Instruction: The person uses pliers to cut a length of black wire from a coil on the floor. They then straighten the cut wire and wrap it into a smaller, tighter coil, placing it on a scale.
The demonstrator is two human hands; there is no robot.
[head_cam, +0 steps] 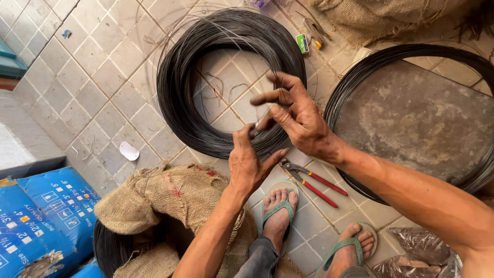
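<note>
Wire dominates the head view: a big coil of thin black wire [177,82] lies flat on the tiled floor [98,77], its many strands wound into a thick, dull dark ring with a few loose loops springing off the outer edge. Bare tiles show through the open middle of the ring.

Both hands meet at the near rim of that coil. The left hand [248,163] rises from below, its fingertips pinched together on the strands where the ring curves closest to the person, so its grip is closed on the wire. The right hand [296,116] comes in from the right, just above the left, with the thumb and lower fingers drawn in at the same spot while the upper fingers stretch out loose; whether it truly clamps a strand I cannot tell.

Just below the coil's near rim, beside the left hand, lie red-handled pliers [314,183] on the floor. Below them are two feet in green sandals [278,208]. To the right of the coil a second black wire coil [350,82] rings a round grey slab [417,113]. Lower left of the coil sits a burlap sack [180,198], and beyond it blue printed bags [46,216]. A small white oval scrap [128,151] lies left of the coil's rim.
</note>
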